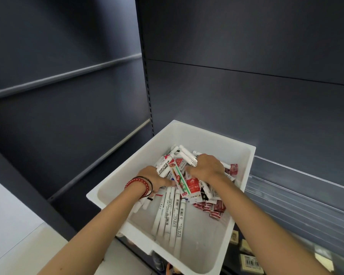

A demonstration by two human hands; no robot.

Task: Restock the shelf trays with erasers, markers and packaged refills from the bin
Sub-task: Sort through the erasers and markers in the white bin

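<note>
One white bin (205,138), left grip (154,176) pinching one long refill packet (182,183), right grip (208,167) curled among markers (187,155), hold unclear, near corner bare.

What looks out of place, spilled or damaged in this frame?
Nothing spilled or visibly damaged. The white bin sits askew to the clear shelf rail, and its contents are jumbled: markers lie loose, red packets are heaped, and one long packaged refill lies diagonally on top between the left hand and right hand.
</note>
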